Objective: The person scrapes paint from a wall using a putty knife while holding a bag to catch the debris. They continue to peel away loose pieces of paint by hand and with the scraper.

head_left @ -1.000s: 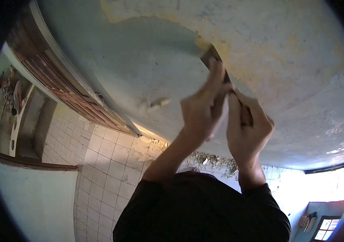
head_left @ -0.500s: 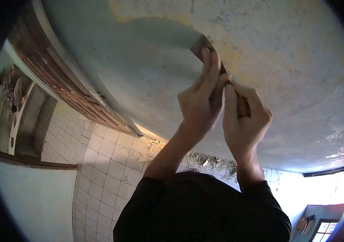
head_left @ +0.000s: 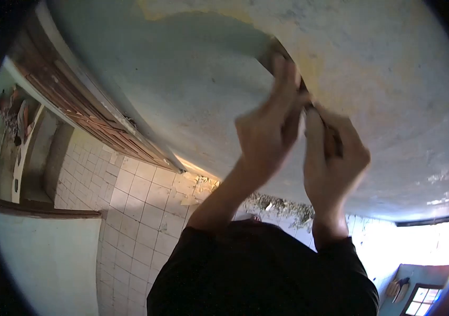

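Observation:
A flat metal scraper (head_left: 267,57) is held with its blade edge against the wall (head_left: 182,79), which shows green paint on the left and pale, yellowish patches around the blade. My left hand (head_left: 269,126) presses the blade with its fingertips, slightly blurred. Lower and to the right, my right hand (head_left: 335,152) is wrapped round the brownish handle (head_left: 332,141) of the scraper. The two hands are close together near the base of the blade.
A wooden door (head_left: 77,100) in its frame stands at the left. Paint flakes and debris (head_left: 282,208) lie on the tiled floor (head_left: 140,195) along the wall's foot. A ledge (head_left: 24,158) with cloth items is at the far left.
Both hands and the scraper have moved a little to the right along the wall. Their grip looks the same.

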Demonstrator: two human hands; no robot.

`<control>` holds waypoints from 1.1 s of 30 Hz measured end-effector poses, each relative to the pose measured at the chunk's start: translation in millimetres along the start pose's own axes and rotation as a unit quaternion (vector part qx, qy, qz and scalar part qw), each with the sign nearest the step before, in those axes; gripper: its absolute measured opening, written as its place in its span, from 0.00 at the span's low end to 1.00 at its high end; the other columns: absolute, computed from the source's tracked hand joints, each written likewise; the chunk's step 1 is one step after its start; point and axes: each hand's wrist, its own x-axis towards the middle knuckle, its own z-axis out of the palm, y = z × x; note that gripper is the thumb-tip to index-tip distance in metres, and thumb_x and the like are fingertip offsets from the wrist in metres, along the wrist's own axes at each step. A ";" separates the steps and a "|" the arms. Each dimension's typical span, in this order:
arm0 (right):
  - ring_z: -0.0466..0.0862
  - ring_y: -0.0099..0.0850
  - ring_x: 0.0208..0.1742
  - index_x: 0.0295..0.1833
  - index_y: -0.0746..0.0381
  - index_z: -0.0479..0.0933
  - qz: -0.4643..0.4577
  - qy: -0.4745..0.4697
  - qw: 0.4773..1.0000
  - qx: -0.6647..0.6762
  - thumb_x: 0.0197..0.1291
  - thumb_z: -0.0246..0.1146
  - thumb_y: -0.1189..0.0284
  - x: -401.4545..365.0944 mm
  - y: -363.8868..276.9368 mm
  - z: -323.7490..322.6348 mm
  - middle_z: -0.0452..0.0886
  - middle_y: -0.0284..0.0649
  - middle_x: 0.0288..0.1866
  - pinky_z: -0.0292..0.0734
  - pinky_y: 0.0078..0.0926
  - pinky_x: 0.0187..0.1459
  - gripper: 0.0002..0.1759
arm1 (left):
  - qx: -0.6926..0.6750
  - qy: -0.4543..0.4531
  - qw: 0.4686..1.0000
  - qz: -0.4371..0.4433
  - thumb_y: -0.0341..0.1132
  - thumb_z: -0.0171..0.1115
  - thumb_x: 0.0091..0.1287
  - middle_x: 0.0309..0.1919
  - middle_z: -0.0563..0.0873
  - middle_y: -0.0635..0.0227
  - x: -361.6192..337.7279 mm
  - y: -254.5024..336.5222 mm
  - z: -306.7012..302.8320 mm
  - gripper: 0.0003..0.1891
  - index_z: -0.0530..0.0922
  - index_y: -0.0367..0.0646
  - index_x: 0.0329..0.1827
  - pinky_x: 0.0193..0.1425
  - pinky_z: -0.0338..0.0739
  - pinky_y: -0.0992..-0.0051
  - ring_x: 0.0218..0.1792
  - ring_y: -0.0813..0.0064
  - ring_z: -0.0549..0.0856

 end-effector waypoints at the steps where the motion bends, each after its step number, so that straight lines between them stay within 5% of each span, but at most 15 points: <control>1: 0.69 0.08 0.25 0.49 0.69 0.87 -0.007 -0.004 1.000 0.001 0.69 0.70 0.79 1.2 -1.2 3.3 0.81 0.27 0.25 0.57 0.11 0.25 0.06 | 0.022 0.024 0.999 0.012 0.32 0.73 0.71 0.63 0.85 0.43 9.8 -6.4 -0.6 0.24 0.82 0.35 0.68 0.41 0.91 0.71 0.48 0.57 0.94; 4: 0.68 0.08 0.25 0.49 0.69 0.87 -0.047 -0.007 0.999 0.009 0.69 0.70 0.80 4.4 -10.1 2.4 0.80 0.25 0.24 0.56 0.12 0.25 0.06 | 0.044 0.060 0.997 0.037 0.31 0.72 0.71 0.63 0.84 0.42 15.5 -6.4 -4.3 0.24 0.81 0.36 0.69 0.44 0.90 0.72 0.49 0.56 0.93; 7: 0.66 0.07 0.24 0.49 0.69 0.87 -0.013 0.000 1.000 -0.016 0.69 0.70 0.79 -15.1 -5.3 -10.8 0.76 0.23 0.21 0.53 0.13 0.25 0.06 | -0.001 -0.030 1.000 0.001 0.30 0.71 0.71 0.64 0.83 0.41 -3.2 4.4 -6.8 0.24 0.81 0.37 0.69 0.42 0.90 0.72 0.47 0.55 0.94; 15: 0.64 0.08 0.24 0.46 0.68 0.87 -0.032 -0.003 0.999 0.011 0.69 0.70 0.80 0.3 -2.6 6.4 0.72 0.23 0.19 0.52 0.14 0.25 0.04 | 0.039 0.043 0.998 0.021 0.30 0.70 0.71 0.64 0.83 0.41 12.0 -4.0 -11.2 0.25 0.79 0.37 0.71 0.41 0.90 0.70 0.48 0.55 0.93; 18: 0.64 0.09 0.24 0.45 0.68 0.86 -0.018 -0.001 1.000 -0.016 0.68 0.70 0.81 -12.4 0.7 -2.0 0.72 0.24 0.19 0.52 0.14 0.25 0.03 | 0.005 -0.020 1.000 -0.015 0.28 0.71 0.69 0.65 0.83 0.40 -9.0 -3.3 -8.9 0.26 0.79 0.37 0.71 0.42 0.90 0.70 0.50 0.55 0.93; 20: 0.74 0.14 0.20 0.42 0.67 0.86 -0.013 -0.009 0.999 -0.041 0.65 0.72 0.79 -12.4 -0.4 -0.8 0.78 0.36 0.19 0.64 0.19 0.22 0.03 | 0.015 0.000 1.000 -0.007 0.27 0.72 0.69 0.64 0.83 0.40 -10.1 -6.1 -7.8 0.26 0.80 0.36 0.71 0.44 0.91 0.71 0.50 0.55 0.93; 22: 0.74 0.14 0.21 0.42 0.67 0.85 -0.011 -0.018 1.000 -0.014 0.66 0.72 0.77 2.0 -3.3 13.5 0.78 0.36 0.19 0.64 0.19 0.22 0.04 | 0.016 0.001 0.999 -0.043 0.29 0.72 0.70 0.63 0.84 0.40 10.3 -9.9 -15.3 0.24 0.81 0.36 0.69 0.45 0.90 0.71 0.52 0.55 0.92; 26: 0.76 0.14 0.22 0.42 0.68 0.85 -0.040 -0.009 0.999 0.027 0.67 0.71 0.77 -0.8 -13.1 13.0 0.79 0.36 0.20 0.66 0.19 0.23 0.04 | 0.052 0.056 0.997 -0.002 0.34 0.71 0.73 0.60 0.86 0.42 16.3 -7.4 -16.3 0.21 0.83 0.36 0.67 0.45 0.90 0.71 0.53 0.56 0.91; 30: 0.67 0.10 0.25 0.46 0.67 0.87 0.015 0.007 0.999 0.033 0.69 0.70 0.77 -5.2 -5.9 16.6 0.74 0.26 0.20 0.58 0.14 0.25 0.05 | 0.037 0.016 0.999 -0.015 0.37 0.71 0.73 0.60 0.87 0.45 13.1 -9.7 -15.8 0.22 0.83 0.36 0.67 0.41 0.90 0.72 0.50 0.58 0.93; 33: 0.79 0.19 0.20 0.43 0.66 0.85 -0.044 -0.007 0.998 0.037 0.67 0.71 0.77 20.7 -20.8 40.0 0.81 0.41 0.21 0.73 0.23 0.24 0.04 | 0.092 0.059 0.994 -0.015 0.35 0.69 0.75 0.60 0.87 0.49 44.3 -21.2 -27.9 0.22 0.82 0.42 0.70 0.40 0.89 0.72 0.45 0.64 0.95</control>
